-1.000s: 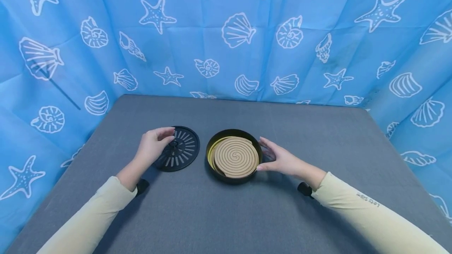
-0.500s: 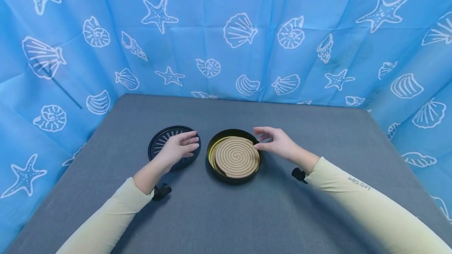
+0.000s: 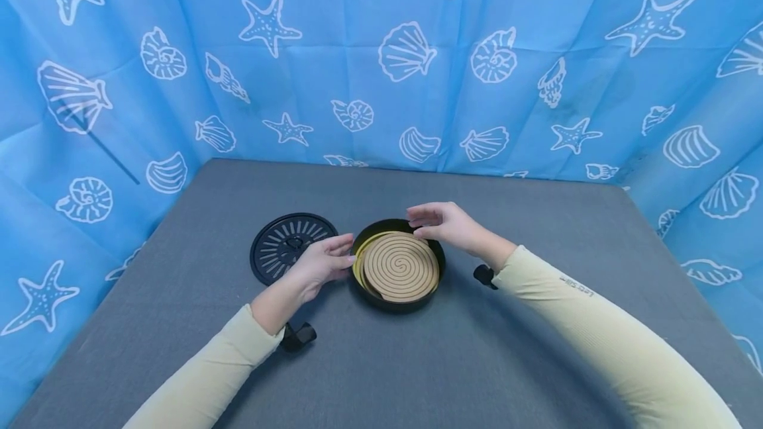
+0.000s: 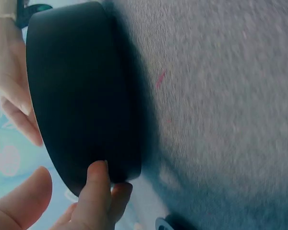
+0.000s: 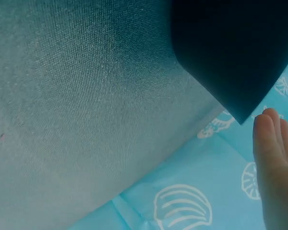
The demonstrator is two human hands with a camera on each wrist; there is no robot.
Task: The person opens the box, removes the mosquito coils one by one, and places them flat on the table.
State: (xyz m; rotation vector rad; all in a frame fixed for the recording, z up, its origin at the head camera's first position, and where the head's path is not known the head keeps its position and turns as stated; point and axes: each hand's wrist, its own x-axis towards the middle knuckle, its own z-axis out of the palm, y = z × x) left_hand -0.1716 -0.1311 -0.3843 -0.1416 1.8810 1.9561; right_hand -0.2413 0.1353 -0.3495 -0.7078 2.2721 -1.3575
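Note:
A round black tin (image 3: 396, 307) stands upright on the table, with tan spiral mosquito coils (image 3: 401, 265) and a yellow piece (image 3: 359, 263) inside. My left hand (image 3: 318, 265) is at the tin's left side. In the left wrist view its fingers (image 4: 97, 191) lie against the tin's dark outer wall (image 4: 81, 86), thumb apart from it. My right hand (image 3: 448, 225) reaches over the tin's back right rim, fingers stretched toward the inside above the coils. The right wrist view shows its straight fingers (image 5: 269, 139) beside the tin's rim (image 5: 235, 67).
A black slotted round lid (image 3: 275, 250) with a small centre knob lies left of the tin, partly behind my left hand. The grey cloth-covered table (image 3: 381, 376) carries everything. A blue curtain (image 3: 334, 65) with white shells and starfish hangs along the back and sides.
My left hand has left the lid's knob and moved right to the tin's left side. The right hand has risen from the tin's right side toward its back rim. Tin and lid stay put.

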